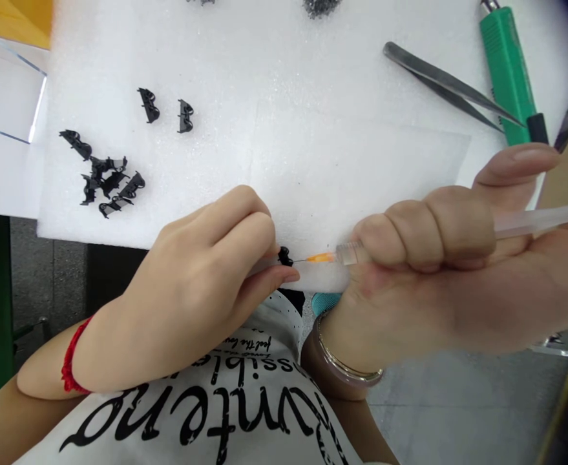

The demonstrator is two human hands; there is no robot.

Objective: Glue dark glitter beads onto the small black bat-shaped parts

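"Black part (285, 256), where is it sitting?"
"The left hand (201, 284) is pinching it, fingertips nearly together, at the orange needle's (319, 258) tip."
"Right hand (439, 278)?"
"It's gripping the syringe (348, 253), fingers curled round."

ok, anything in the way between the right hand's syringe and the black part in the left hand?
Nothing visible. From the syringe in the right hand, the orange needle points straight at the black part in the left hand. Whether the tip touches is too small to tell.
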